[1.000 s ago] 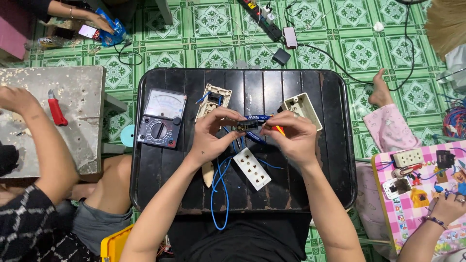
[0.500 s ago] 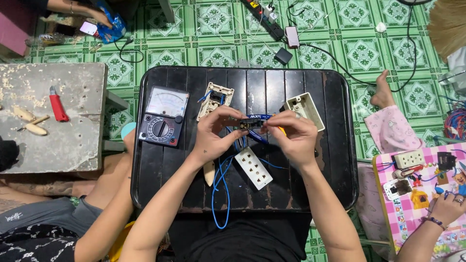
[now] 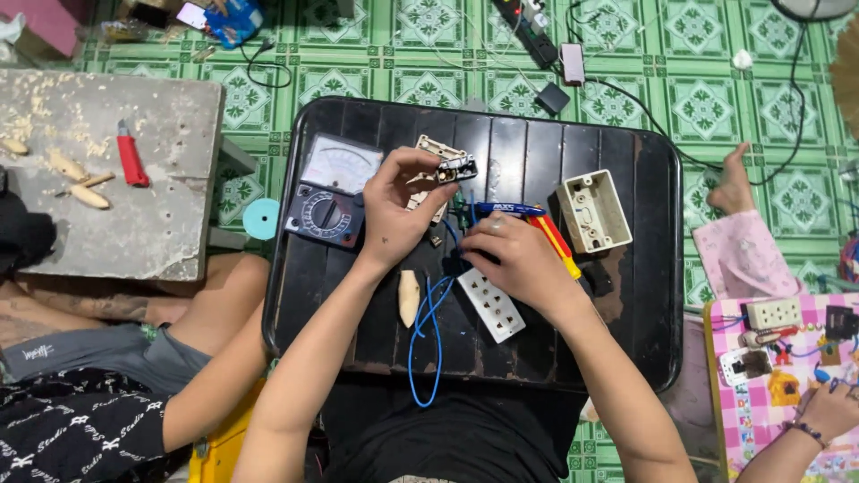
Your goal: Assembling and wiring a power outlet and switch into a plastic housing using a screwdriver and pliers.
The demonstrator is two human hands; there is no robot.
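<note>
Lifting left hand point(image 3: 398, 210), switch module point(image 3: 455, 168) pinched

A black slatted table point(image 3: 626, 295) is sitting in front of me on the green patterned floor point(image 3: 429, 80). Lying directly on it are an analog multimeter point(image 3: 329, 190), a cream wall box point(image 3: 593, 211), a white socket plate point(image 3: 491, 304), blue wires point(image 3: 428, 335) and a small wooden piece point(image 3: 409, 297).
</note>
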